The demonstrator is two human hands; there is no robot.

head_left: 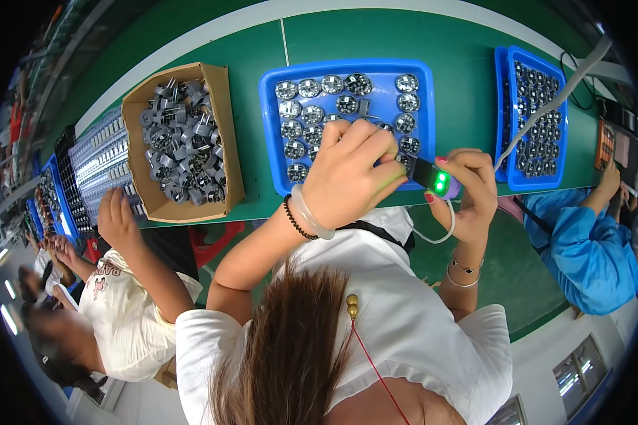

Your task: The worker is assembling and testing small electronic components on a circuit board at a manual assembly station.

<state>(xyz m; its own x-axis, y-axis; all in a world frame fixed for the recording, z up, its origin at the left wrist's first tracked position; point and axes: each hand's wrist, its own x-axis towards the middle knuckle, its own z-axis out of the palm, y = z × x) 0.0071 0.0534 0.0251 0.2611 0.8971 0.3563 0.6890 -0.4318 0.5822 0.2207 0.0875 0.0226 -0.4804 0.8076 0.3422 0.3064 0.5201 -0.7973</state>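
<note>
My right hand (pixel 471 195) grips a small black-and-purple device (pixel 439 183) with glowing green lights, just off the near right corner of a blue tray (pixel 268 106). A white cable (pixel 443 237) curves below the device. Over the tray's near side, my left hand (pixel 354 166) is closed, its fingertips pinched beside the device's dark end; what they hold is hidden. Round silvery parts (pixel 347 105) stand in rows in the tray, some covered by my left hand. A grey pronged piece (pixel 366 109) lies among them.
Left of the tray, a cardboard box (pixel 234 163) holds many grey pronged pieces (pixel 184 145). Stacked blue trays (pixel 502 106) with round parts stand right, crossed by a grey cable (pixel 556 99). Other people sit left and right, one in a blue garment (pixel 581 248). The table (pixel 252 42) is green.
</note>
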